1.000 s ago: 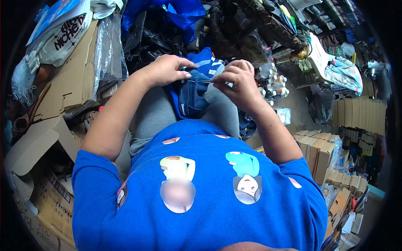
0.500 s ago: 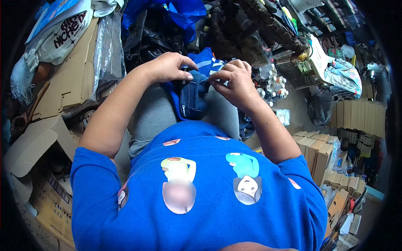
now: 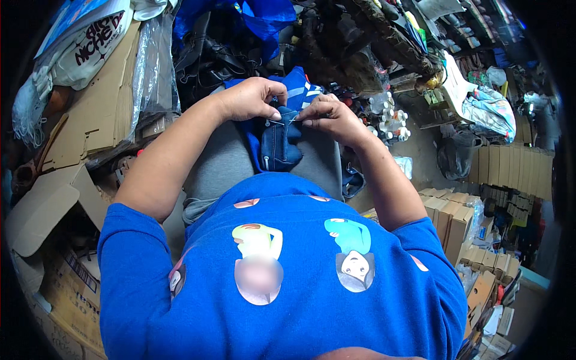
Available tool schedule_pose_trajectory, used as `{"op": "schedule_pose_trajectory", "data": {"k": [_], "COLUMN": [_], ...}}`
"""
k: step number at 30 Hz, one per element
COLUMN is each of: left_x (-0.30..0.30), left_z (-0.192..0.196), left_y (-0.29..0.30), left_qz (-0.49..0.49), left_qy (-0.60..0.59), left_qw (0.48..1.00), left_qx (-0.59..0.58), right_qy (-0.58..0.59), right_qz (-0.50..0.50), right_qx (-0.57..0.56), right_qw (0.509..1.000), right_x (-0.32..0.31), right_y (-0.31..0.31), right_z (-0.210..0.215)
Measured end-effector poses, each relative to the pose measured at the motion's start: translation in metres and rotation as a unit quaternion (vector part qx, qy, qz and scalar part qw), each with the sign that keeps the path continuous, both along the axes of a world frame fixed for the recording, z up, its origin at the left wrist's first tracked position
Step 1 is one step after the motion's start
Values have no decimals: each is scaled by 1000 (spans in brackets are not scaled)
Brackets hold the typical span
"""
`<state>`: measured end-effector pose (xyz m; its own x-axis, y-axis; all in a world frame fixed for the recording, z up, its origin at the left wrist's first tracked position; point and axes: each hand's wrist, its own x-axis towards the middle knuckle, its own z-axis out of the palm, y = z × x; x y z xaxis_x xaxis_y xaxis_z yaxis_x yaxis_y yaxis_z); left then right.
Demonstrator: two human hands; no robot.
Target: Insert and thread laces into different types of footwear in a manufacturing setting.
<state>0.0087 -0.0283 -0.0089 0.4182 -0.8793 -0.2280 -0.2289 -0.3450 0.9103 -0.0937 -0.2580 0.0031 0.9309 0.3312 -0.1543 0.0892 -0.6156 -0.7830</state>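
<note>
A dark blue shoe upper (image 3: pixel 282 147) with pale stitching rests between my thighs, on a blue cloth (image 3: pixel 252 144). A thin white cord (image 3: pixel 291 120) runs across its top edge. My left hand (image 3: pixel 255 99) pinches at the cord's left side, its thumb against the shoe's rim. At the other side, my right hand (image 3: pixel 329 119) grips the cord between thumb and forefinger, with its other fingers curled. The tips of both forefingers are partly hidden. Past my hands lies a blue piece with white stripes (image 3: pixel 297 90).
Flattened cardboard (image 3: pixel 108 102) and an open carton (image 3: pixel 42 210) stand on the left. Dark straps or shoes (image 3: pixel 210 57) lie ahead beneath a blue bag (image 3: pixel 267 21). Small white-capped bottles (image 3: pixel 393 123) stand to the right, with stacked boxes (image 3: pixel 450 219) nearer me.
My right hand has moved slightly nearer and lower. My left hand has shifted a little to the right. The shoe upper has turned a little, and more cord shows across its top.
</note>
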Motion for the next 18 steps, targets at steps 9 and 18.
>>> {"op": "schedule_pose_trajectory", "data": {"k": [9, 18], "left_x": [5, 15], "left_z": [-5, 11], "left_y": [0, 1], "left_qz": [50, -73], "left_qy": [31, -80], "left_qw": [998, 992], "left_qx": [-33, 63], "right_qy": [-99, -81], "right_qz": [-85, -9], "right_qx": [-79, -18], "right_qw": [988, 997], "right_x": [-11, 2], "right_y": [21, 2], "right_z": [-16, -16]}}
